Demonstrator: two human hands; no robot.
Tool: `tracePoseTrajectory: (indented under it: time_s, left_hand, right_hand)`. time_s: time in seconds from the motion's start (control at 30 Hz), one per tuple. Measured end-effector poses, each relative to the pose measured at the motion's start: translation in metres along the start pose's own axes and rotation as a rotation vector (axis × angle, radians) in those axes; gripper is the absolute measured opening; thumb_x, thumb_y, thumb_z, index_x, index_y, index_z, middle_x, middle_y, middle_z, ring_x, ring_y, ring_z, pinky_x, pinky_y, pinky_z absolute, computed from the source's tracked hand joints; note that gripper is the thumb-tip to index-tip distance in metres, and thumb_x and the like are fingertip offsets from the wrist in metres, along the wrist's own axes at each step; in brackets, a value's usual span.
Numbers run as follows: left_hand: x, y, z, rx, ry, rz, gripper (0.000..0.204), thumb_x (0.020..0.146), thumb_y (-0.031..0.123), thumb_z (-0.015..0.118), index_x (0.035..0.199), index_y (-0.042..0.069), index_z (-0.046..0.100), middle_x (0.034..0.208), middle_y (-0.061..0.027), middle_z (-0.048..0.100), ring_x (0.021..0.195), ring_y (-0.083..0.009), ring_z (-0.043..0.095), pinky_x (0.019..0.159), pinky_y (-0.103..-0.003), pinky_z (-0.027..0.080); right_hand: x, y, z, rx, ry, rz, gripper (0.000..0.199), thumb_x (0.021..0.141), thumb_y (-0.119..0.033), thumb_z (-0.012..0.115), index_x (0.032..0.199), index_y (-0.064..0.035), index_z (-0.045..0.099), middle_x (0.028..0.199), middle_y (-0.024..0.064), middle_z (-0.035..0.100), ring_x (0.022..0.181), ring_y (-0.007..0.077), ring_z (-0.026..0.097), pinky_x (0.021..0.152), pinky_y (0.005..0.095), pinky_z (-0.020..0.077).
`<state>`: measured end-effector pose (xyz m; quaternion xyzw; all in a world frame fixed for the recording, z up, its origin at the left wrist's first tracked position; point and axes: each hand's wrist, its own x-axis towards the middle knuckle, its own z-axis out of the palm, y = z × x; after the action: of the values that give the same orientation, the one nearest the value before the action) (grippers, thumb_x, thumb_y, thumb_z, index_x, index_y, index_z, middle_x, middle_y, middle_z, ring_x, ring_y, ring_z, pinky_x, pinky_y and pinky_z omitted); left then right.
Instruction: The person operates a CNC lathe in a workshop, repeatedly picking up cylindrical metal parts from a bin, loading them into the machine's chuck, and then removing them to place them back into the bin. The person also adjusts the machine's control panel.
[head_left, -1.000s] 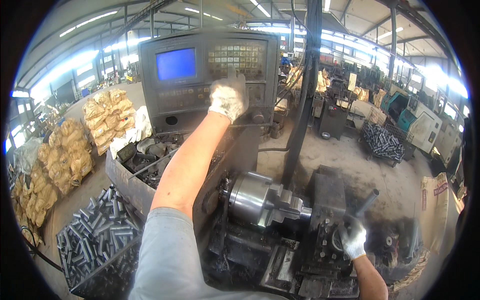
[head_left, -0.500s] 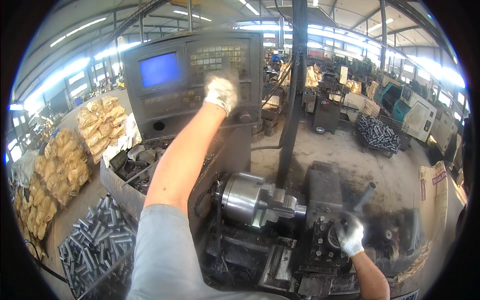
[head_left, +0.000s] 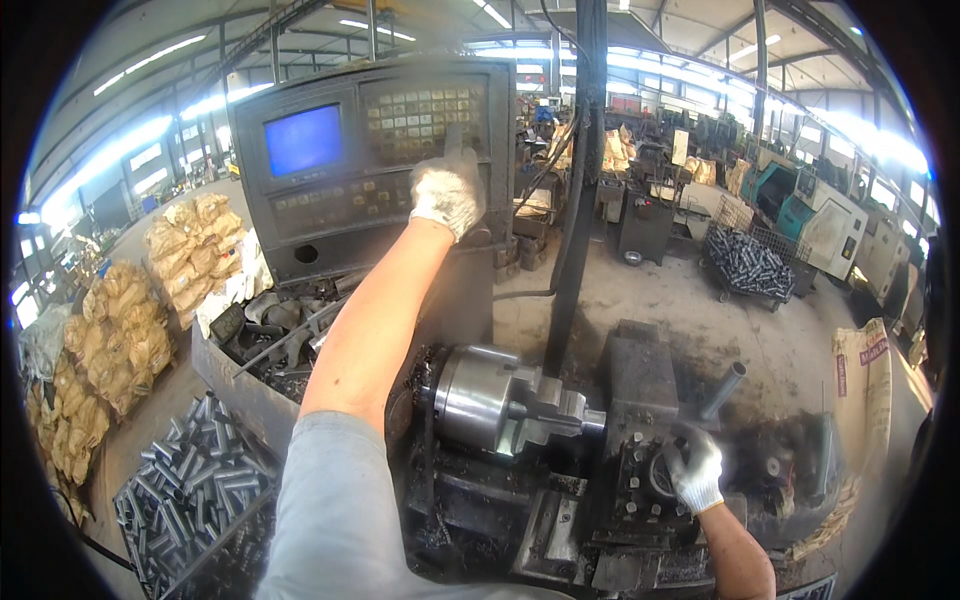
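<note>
My left hand (head_left: pixel 447 195), in a white work glove, is raised to the dark control panel (head_left: pixel 300 212) of a lathe. One grey-tipped finger points up at the keys (head_left: pixel 420 112); the others look curled, with nothing in them. My right hand (head_left: pixel 698 468), gloved too, lies on the bolted tool post (head_left: pixel 640 480), its fingers curved round the round top part. A grey tubular handle (head_left: pixel 724 390) slants up just beyond it. Between the hands, the metal chuck (head_left: pixel 475 398) has a short bright workpiece (head_left: pixel 595 422) standing out of its jaws.
Cut metal tubes (head_left: pixel 200 490) fill a bin at lower left. Stacked tan sacks (head_left: pixel 120 335) stand behind it. A tray (head_left: pixel 235 370) of dark scraps sits below the panel. A black post (head_left: pixel 578 220) rises behind the chuck. A cart of metal parts (head_left: pixel 750 262) stands farther right, near cardboard (head_left: pixel 862 385).
My left hand stays at the panel and shows less blur, its pointing finger near the keys. The view has shifted slightly. My right hand keeps its place on the tool post.
</note>
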<state>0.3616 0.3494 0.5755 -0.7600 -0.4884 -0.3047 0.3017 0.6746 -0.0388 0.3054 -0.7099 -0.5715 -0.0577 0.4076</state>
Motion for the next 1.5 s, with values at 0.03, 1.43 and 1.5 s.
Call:
tracePoseTrajectory:
  time_s: [0.03, 1.43, 1.5]
  left_hand:
    - [-0.003, -0.002, -0.002, -0.047, 0.012, -0.035, 0.035, 0.088, 0.019, 0.071, 0.119, 0.002, 0.072, 0.169, -0.0195, 0.041, 0.096, -0.0357, 0.080, 0.077, -0.047, 0.063]
    - [0.061, 0.033, 0.009, 0.081, 0.075, -0.010, 0.034, 0.098, 0.025, 0.066, 0.128, 0.009, 0.070, 0.123, -0.0126, 0.074, 0.103, -0.0281, 0.077, 0.077, -0.049, 0.057]
    - [0.060, 0.033, 0.009, 0.080, 0.092, -0.010, 0.034, 0.098, 0.025, 0.066, 0.127, 0.009, 0.070, 0.123, -0.0115, 0.075, 0.103, -0.0285, 0.077, 0.078, -0.049, 0.057]
  right_hand:
    - [0.000, -0.001, 0.000, -0.003, -0.003, 0.000, 0.034, 0.083, -0.015, 0.078, 0.115, -0.0017, 0.074, 0.106, 0.0192, 0.076, 0.101, 0.0403, 0.072, 0.093, 0.0460, 0.0571]
    - [-0.002, 0.024, 0.011, -0.001, 0.052, -0.022, 0.028, 0.085, -0.012, 0.074, 0.110, 0.0007, 0.076, 0.103, 0.0191, 0.078, 0.094, 0.0334, 0.077, 0.087, 0.0403, 0.0600]
    - [-0.002, 0.026, 0.012, -0.005, 0.046, -0.010, 0.028, 0.084, -0.013, 0.074, 0.108, 0.0010, 0.077, 0.104, 0.0202, 0.078, 0.096, 0.0365, 0.077, 0.088, 0.0417, 0.0601]
